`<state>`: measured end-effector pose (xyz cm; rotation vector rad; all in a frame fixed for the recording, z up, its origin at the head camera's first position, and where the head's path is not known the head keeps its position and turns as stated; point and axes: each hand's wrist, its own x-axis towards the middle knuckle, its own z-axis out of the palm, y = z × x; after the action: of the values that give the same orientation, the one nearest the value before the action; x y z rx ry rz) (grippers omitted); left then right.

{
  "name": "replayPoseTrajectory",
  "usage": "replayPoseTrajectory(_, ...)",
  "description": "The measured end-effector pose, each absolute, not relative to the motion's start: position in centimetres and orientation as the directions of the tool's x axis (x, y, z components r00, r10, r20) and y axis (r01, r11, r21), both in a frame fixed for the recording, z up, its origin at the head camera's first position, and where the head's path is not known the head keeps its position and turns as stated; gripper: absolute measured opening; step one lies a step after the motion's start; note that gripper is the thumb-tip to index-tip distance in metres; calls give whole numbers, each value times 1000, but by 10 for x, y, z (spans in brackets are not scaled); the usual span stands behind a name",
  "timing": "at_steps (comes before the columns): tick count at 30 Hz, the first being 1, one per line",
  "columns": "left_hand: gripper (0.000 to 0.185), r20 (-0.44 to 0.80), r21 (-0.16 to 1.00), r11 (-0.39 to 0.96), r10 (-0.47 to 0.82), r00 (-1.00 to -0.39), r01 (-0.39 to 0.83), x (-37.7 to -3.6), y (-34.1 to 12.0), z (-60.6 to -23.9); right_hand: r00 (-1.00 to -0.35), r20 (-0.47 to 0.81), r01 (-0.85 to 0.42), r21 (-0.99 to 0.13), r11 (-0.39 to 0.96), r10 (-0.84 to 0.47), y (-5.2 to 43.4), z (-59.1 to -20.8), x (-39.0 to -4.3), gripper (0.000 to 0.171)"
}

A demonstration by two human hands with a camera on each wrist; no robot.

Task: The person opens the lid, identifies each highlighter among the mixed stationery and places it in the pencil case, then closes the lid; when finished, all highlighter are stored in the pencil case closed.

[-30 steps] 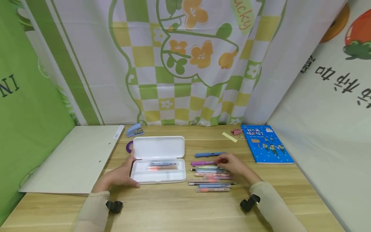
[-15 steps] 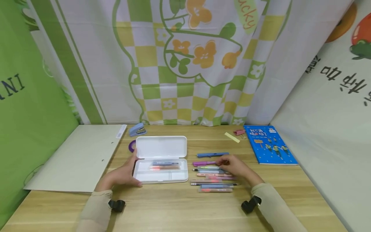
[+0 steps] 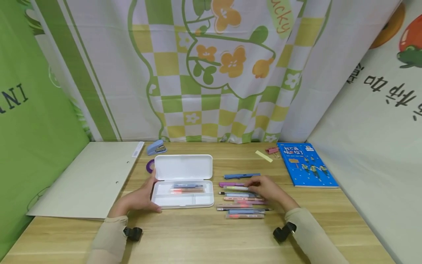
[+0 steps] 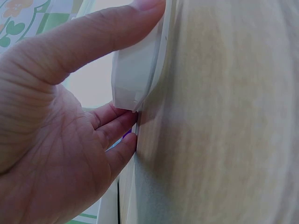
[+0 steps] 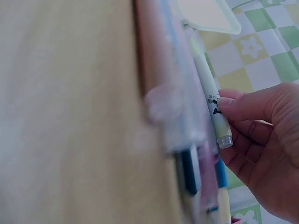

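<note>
— Nearest the front edge of the wooden tabletop (image 3: 204, 234)?
— Left hand (image 3: 136, 200), thumb and fingers clasping the left end of the open white plastic pencil case (image 3: 182, 194). Right hand (image 3: 268, 189) pinching a pale yellow-green pen (image 3: 235, 188) in the row of pens (image 3: 242, 205), right of the case.
— Farther back?
— Blue pen (image 3: 241, 176), then a blue hardcover book (image 3: 306, 165) by the right edge. Blue stapler (image 3: 155, 147) and beige folder (image 3: 89, 176) toward the far left corner.

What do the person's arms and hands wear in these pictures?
Both arms wear long beige sleeves, the left sleeve and the right sleeve. A small black device sits at each wrist. The left hand and right hand are bare.
</note>
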<state>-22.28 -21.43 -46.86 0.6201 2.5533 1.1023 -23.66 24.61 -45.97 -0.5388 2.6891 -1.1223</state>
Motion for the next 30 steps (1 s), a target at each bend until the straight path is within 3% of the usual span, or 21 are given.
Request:
replayPoseTrajectory(4, 142, -96, 745, 612, 494, -864, 267, -223, -214, -468, -922, -21, -238, -759, 606, -388, 233, -449, -235, 14)
replayPoseTrajectory(13, 141, -85, 748, 604, 498, -863, 275, -223, -214, -467, -808, 196, -503, -719, 479, -555, 180, -441, -248, 11)
replayPoseTrajectory(21, 140, -61, 744, 596, 509, -858, 301, -222, -214, -466, -783, 176, -515, -722, 463, -596, 124, -447, -255, 12)
replayPoseTrajectory(30, 141, -67, 747, 595, 510, -858, 295, -223, -214, -466, -755, 246, -579, -684, 443, -608, 86, -461, -259, 9)
